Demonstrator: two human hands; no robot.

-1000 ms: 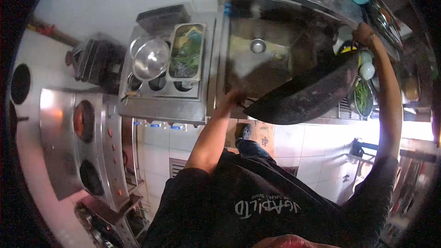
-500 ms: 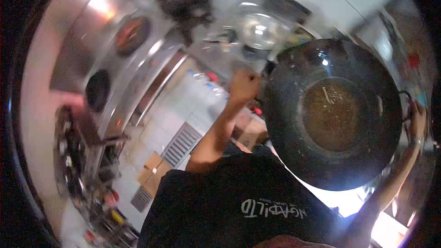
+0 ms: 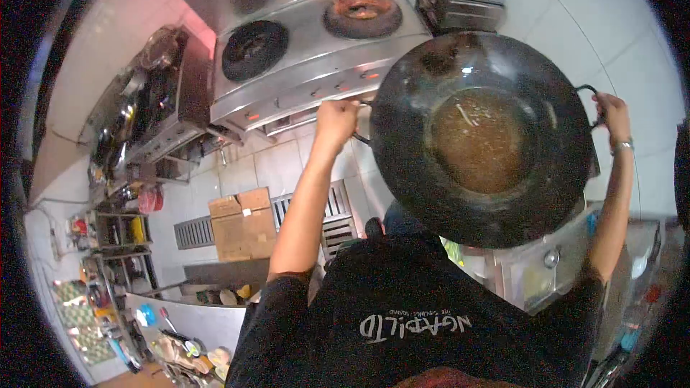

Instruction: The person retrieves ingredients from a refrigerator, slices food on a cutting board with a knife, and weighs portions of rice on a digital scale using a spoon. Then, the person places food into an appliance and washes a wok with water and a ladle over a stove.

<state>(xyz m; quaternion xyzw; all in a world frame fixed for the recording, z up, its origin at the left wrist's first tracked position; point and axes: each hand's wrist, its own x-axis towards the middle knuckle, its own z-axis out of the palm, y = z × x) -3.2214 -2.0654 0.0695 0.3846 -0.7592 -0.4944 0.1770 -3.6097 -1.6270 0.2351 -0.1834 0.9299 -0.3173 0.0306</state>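
A large dark wok [image 3: 410, 172] hangs in the air in front of my chest, its inside facing up towards me. Shallow brownish liquid [image 3: 478, 147] with a few pale bits lies in its bottom. My left hand [image 3: 336, 123] is closed around the loop handle on the wok's left side. On the opposite side, my right hand [image 3: 613, 116] grips the other loop handle [image 3: 588, 90]. Beyond the wok stands a steel stove [image 3: 302, 75] with two round burners. The right burner [image 3: 363, 11] glows orange inside; the left burner [image 3: 254, 50] looks dark.
A metal box-shaped appliance [image 3: 463, 3] stands right of the stove. A flattened cardboard box [image 3: 243, 233] lies on the tiled floor near drain grates [image 3: 192, 233]. At lower left is a counter [image 3: 241, 323] with food items. A steel unit [image 3: 528, 273] stands close on my right.
The view has swung right to left, away from a counter with a shiny bowl, and the stove now lies ahead. My hands still hold the wok, which has moved along with me.
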